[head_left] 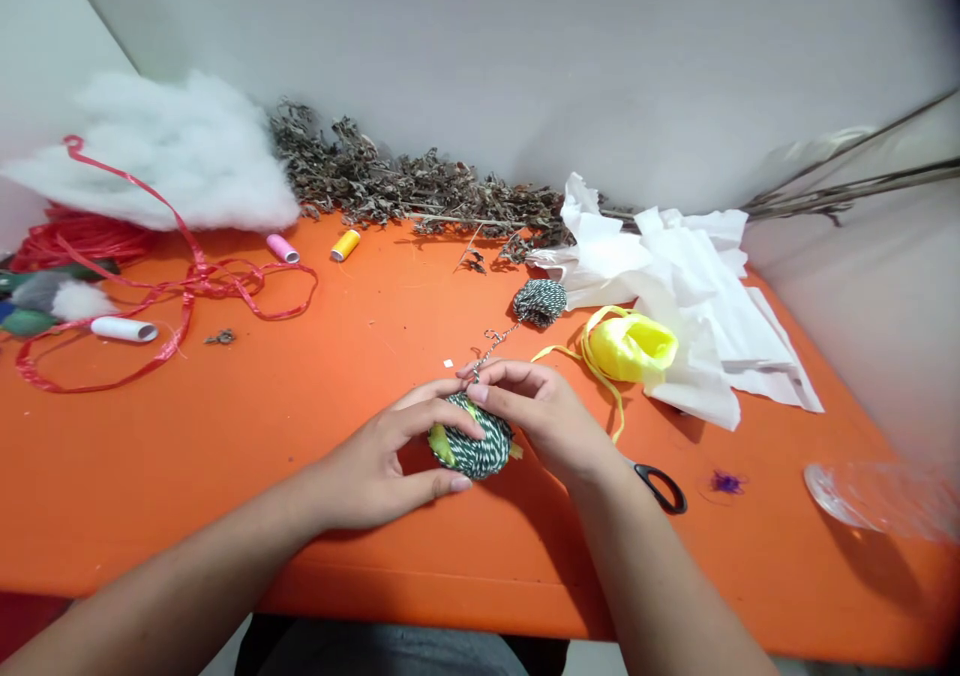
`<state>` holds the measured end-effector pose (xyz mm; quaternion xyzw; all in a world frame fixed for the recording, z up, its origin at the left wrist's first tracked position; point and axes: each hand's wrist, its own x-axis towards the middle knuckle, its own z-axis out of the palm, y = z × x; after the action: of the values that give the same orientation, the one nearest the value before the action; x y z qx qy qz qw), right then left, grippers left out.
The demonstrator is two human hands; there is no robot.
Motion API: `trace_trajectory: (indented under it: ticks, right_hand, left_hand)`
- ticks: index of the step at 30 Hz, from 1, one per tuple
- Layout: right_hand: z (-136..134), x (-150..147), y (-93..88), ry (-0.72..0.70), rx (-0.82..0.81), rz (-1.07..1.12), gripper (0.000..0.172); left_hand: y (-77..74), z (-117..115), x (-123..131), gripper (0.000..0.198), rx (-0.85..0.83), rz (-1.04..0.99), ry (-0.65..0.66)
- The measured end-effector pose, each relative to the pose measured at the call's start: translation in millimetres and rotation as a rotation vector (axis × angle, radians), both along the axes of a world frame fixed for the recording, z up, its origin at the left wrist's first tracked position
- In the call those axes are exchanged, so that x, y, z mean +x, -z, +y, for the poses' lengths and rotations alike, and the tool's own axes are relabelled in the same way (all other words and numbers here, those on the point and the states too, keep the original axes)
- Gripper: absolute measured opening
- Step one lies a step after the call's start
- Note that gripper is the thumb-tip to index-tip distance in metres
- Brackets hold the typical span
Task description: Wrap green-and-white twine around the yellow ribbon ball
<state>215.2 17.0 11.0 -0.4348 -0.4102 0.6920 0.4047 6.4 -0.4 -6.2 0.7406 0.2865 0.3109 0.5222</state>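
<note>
**Striped twine ball (471, 451) held at lower centre of frame**

The left hand (375, 461) cups it, fingers spread over the top, above the orange tabletop (225, 476); the right hand (544, 421) pinches a twisted wire (499, 341) running toward a smaller twine bundle (540, 302).

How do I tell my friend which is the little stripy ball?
Find the orange table, then look past the left hand and right hand to the crumpled white paper. Just below it sits a small ball of green-and-white twine. It is smaller than the striped ball in the hands, and a thin strand joins them.
</note>
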Motion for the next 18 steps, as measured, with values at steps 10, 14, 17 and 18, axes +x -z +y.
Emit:
trace_trajectory:
  ticks: [10,14,17,18]
  right_hand:
    - [-2.2,0.6,-0.4,-0.014,0.038,-0.022,0.018]
    - [-2.4,-2.5,-0.4,-0.003,0.110,-0.074,0.018]
    - [-3.7,-6.5,1.6,0.015,0.159,-0.103,0.017]
    - [-4.2,-8.0,2.5,0.027,0.164,-0.106,0.017]
  left_hand:
    - [-0.6,1.3,-2.3,0.029,0.082,0.081,0.031]
    - [-3.8,0.1,-0.4,0.032,0.063,0.080,0.016]
    - [-4.5,-0.2,2.7,0.020,0.009,0.053,-0.024]
    - [-3.8,-0.4,4.0,0.013,-0.016,0.044,-0.048]
